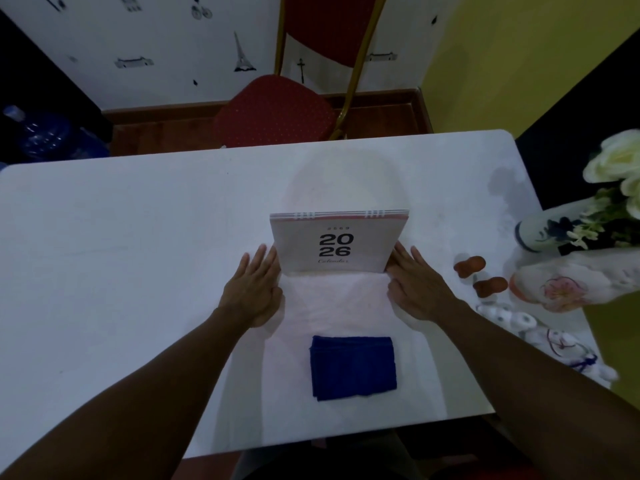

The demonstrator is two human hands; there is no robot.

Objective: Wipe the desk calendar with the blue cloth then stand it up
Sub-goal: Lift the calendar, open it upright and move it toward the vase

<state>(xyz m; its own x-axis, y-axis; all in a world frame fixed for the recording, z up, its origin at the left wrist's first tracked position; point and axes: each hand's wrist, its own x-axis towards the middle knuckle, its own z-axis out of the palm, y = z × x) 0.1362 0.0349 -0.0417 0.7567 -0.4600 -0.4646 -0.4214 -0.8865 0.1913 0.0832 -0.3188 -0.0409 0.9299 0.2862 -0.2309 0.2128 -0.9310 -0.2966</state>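
White surface (138, 237) carries our upright desk calendar (337, 245); left hand (254, 289) and right hand (420, 289) flank it, grips spread flat, blue cloth (353, 367) nearer us.

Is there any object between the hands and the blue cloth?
Nothing visible. The blue cloth lies folded on bare table, nearer the person than the left hand and right hand flanking the calendar.
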